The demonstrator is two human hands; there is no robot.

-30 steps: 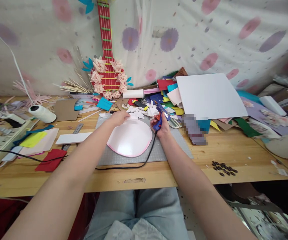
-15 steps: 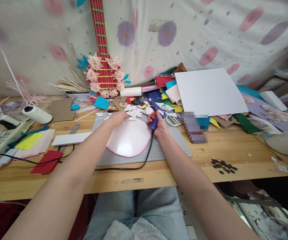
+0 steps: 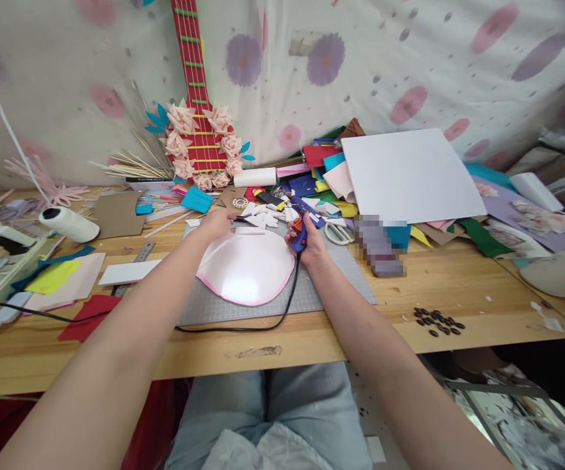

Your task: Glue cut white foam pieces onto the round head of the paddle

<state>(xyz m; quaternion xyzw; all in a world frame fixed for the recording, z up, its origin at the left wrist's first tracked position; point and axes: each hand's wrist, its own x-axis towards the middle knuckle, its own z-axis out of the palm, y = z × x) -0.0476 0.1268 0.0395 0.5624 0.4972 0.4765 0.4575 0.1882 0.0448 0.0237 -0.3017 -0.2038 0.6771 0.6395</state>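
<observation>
In my right hand is a blue glue gun with an orange trigger. Its black cord curves down and away to the left. My left hand is closed, fingertips on a slim black pen beside the scraps; my fingers hide part of it. Between my hands lies a rounded white foam piece with a pink edge, flat on the grey cutting mat. A short white strip stands near its far edge. White offcuts are heaped just beyond.
White-handled scissors lie right of the glue gun. A red paper guitar with pink flowers leans at the back. A large white board rests on coloured sheets. Black oval pieces lie front right, a white strip on the left.
My left hand has moved left, off the white strip and onto the black pen. The foam piece's left edge shows more. My right hand keeps the glue gun in about the same place.
</observation>
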